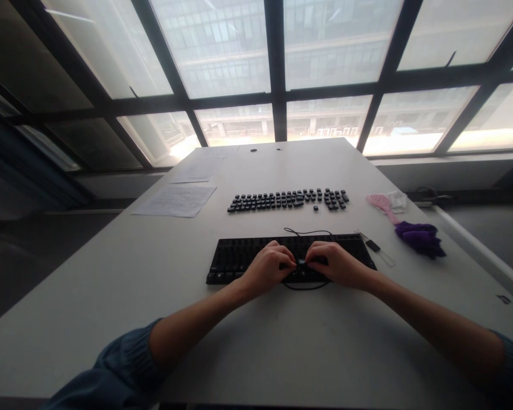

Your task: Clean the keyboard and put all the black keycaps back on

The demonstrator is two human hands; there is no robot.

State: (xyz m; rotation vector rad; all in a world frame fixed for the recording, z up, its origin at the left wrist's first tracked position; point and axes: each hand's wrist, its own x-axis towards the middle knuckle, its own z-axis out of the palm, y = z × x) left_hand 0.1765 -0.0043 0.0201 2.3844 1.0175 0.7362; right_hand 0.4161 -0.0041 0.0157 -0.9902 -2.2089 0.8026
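Note:
A black keyboard (231, 259) lies on the white table in front of me, with a few keycaps along its front row and mostly bare key positions elsewhere. My left hand (272, 265) and my right hand (337, 263) meet over its right-centre part, fingers bent and pinched. Between their fingertips sits a black keycap (301, 262) with a light marking, at the keyboard's surface. Both hands appear to grip its sides; whether it is seated or lifted I cannot tell. Behind the keyboard, loose black keycaps (267, 201) stand in rows, with one single keycap (316, 208) slightly in front.
A wire keycap puller (373, 246) lies by the keyboard's right end. Farther right are a purple cloth (419, 239), a pink brush-like object (380, 202) and a white crumpled tissue (397, 201). Paper sheets (175, 200) lie at the back left. The keyboard cable (308, 288) loops out in front.

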